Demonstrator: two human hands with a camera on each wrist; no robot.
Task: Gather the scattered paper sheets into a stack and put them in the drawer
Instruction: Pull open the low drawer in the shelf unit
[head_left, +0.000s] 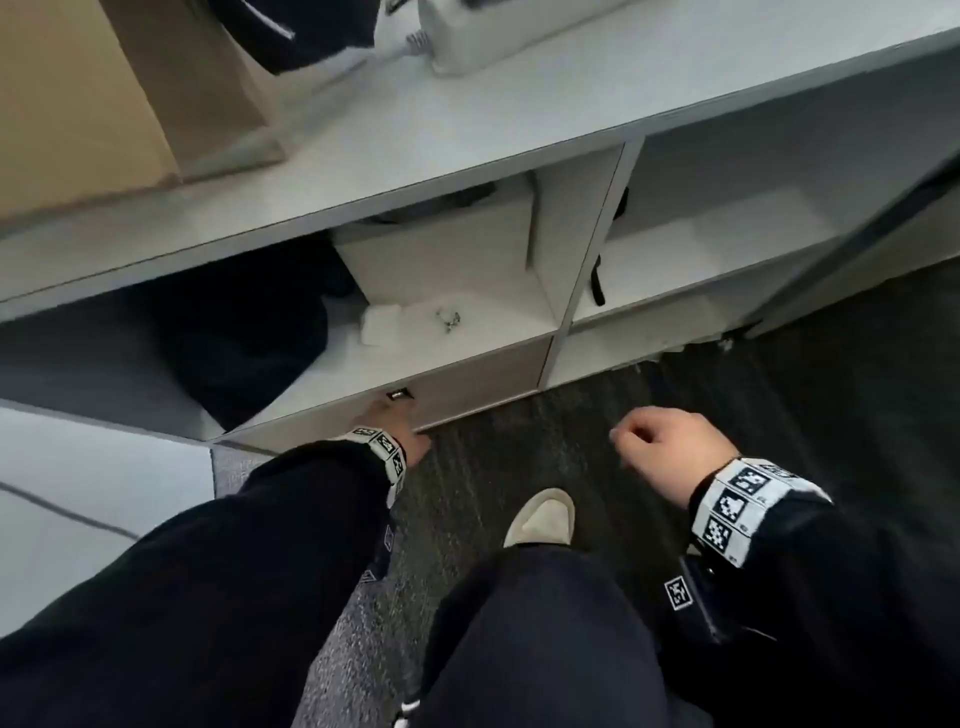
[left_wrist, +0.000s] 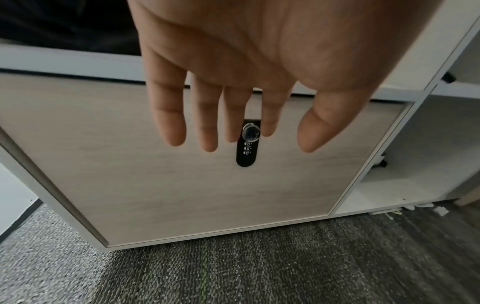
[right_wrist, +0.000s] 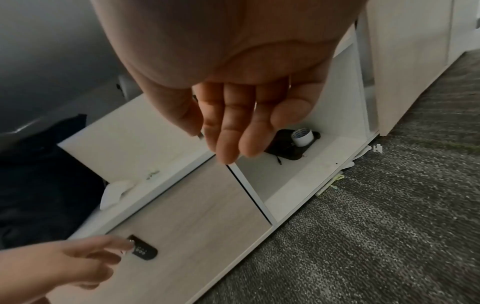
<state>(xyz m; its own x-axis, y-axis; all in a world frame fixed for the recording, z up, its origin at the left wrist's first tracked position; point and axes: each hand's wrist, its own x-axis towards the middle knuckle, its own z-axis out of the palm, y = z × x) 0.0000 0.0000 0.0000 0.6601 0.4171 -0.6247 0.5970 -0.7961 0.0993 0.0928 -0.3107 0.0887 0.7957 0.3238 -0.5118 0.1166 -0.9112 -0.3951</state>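
A grey speckled carpet (left_wrist: 259, 267) covers the floor, and on it stands a low white cabinet (head_left: 587, 249) whose top serves as a worktop (head_left: 415, 119). The landmark here is the drawer (left_wrist: 182, 174), a pale wood-grain front at the bottom of the cabinet, closed, with one black combination lock (left_wrist: 246, 148) near its top edge. No paper sheets can be made out in any view; where they are cannot be told.

Directly above the drawer is an open shelf holding a dark bundle of cloth (head_left: 244, 343), one crumpled white tissue (head_left: 384, 322) and a small tangled object (head_left: 449, 318) too small to identify. To the right of the drawer is an open cubby with one roll of tape (right_wrist: 302, 136) sitting on a black object (right_wrist: 288, 148). On the worktop above the drawer stand a brown paper bag (head_left: 88, 98) and a white device (head_left: 493, 36).

The left hand (left_wrist: 233, 72) hangs in front of the drawer, fingers straight and loose, grip released, fingertips (left_wrist: 171, 131) at the lock. The right hand (head_left: 670, 447), to the right of the drawer above the carpet, is loosely curled and holds nothing. One pale shoe (head_left: 540, 517) shows below it
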